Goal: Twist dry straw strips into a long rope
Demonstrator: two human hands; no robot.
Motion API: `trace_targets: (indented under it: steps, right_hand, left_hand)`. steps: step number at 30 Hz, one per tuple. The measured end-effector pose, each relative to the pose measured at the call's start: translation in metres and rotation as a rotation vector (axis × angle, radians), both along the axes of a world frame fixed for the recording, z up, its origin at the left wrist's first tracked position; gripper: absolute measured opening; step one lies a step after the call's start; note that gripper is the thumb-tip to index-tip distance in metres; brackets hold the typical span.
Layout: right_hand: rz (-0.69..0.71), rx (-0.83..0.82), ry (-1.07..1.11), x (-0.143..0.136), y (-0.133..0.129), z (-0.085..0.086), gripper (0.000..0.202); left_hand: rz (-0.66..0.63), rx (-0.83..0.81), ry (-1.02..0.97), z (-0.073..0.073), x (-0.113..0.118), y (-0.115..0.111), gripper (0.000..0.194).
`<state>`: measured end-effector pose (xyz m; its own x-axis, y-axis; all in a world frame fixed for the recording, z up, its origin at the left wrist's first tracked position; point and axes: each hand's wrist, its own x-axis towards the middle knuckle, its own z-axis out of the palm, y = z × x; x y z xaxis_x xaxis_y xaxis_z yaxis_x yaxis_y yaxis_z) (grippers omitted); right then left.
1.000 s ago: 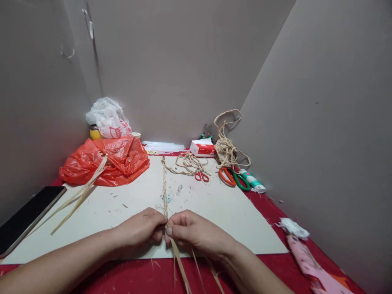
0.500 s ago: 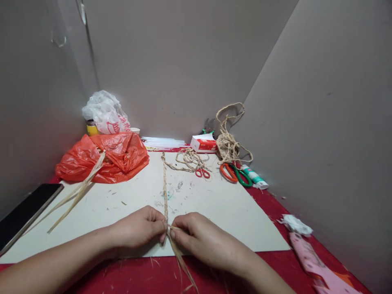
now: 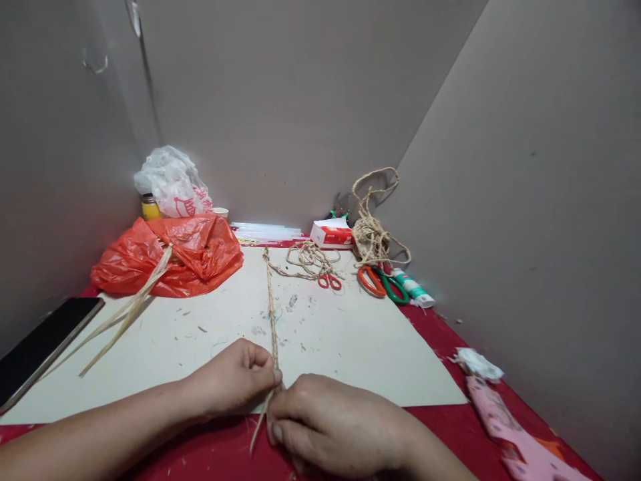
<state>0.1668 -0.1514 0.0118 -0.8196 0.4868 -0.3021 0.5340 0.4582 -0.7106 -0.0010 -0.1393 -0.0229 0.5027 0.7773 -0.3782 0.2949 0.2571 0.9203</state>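
A thin braided straw cord [image 3: 272,312] runs from the coil on the white board [image 3: 370,354] straight down to my hands. My left hand [image 3: 240,375] pinches the cord's near end between thumb and fingers. Just to its right, my right hand [image 3: 330,417] is closed on the loose straw strands below the braid, mostly hiding them. One pale strand [image 3: 258,427] hangs out between the hands over the red cloth [image 3: 210,454]. The rest of the cord lies in a loose coil [image 3: 311,260] farther back, beside small red-handled scissors [image 3: 330,282].
At the left are an orange plastic bag [image 3: 200,260] with straw strips [image 3: 135,304] sticking out and a black phone [image 3: 45,351]. A rope bundle [image 3: 371,237], orange and green handles [image 3: 393,287] and a tube [image 3: 414,288] lie back right. Grey walls [image 3: 300,100] enclose the table.
My right hand has moved down and slightly left, closing over the strands that hung free. My left hand has shifted slightly right, still pinching the braid.
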Motion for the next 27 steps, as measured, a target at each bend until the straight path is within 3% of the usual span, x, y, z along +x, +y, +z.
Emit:
trace_targets:
  steps: [2, 4, 7, 9, 12, 15, 17, 20, 24, 27]
  right_hand:
    - [0.144, -0.139, 0.095, 0.004, 0.0, 0.002, 0.022]
    - [0.173, -0.312, 0.18, 0.011, 0.001, 0.003, 0.021]
    - [-0.118, -0.519, 0.303, 0.028, 0.009, 0.006, 0.03]
    - [-0.414, -0.442, 0.424, 0.037, 0.02, 0.014, 0.035]
    - [-0.759, -0.165, 0.518, 0.038, 0.041, 0.037, 0.032]
    - [-0.826, -0.015, 0.444, 0.023, 0.067, 0.061, 0.022]
    - [-0.832, 0.075, 0.304, 0.005, 0.088, 0.067, 0.017]
    - [-0.862, 0.209, 0.027, -0.024, 0.128, 0.055, 0.016]
    - [-0.892, 0.308, -0.13, -0.054, 0.179, 0.022, 0.022]
    - [-0.91, 0.338, -0.192, -0.06, 0.204, 0.001, 0.029]
  left_hand:
    - [0.011, -0.02, -0.034, -0.004, 0.001, -0.001, 0.029]
    - [0.009, -0.031, -0.081, -0.008, 0.001, -0.002, 0.027]
    - [-0.004, 0.017, -0.087, -0.012, 0.0, -0.002, 0.026]
    - [-0.009, 0.045, -0.068, -0.012, 0.0, -0.001, 0.028]
    - [-0.007, 0.044, -0.076, -0.013, -0.001, 0.0, 0.029]
    - [0.03, 0.049, -0.078, -0.016, -0.001, 0.0, 0.024]
    - [0.061, 0.078, -0.078, -0.018, -0.001, -0.001, 0.021]
    - [0.074, 0.181, -0.068, -0.018, -0.002, -0.003, 0.019]
    - [0.103, 0.327, -0.047, -0.019, -0.003, -0.001, 0.02]
    - [0.095, 0.323, -0.103, -0.025, -0.003, 0.008, 0.021]
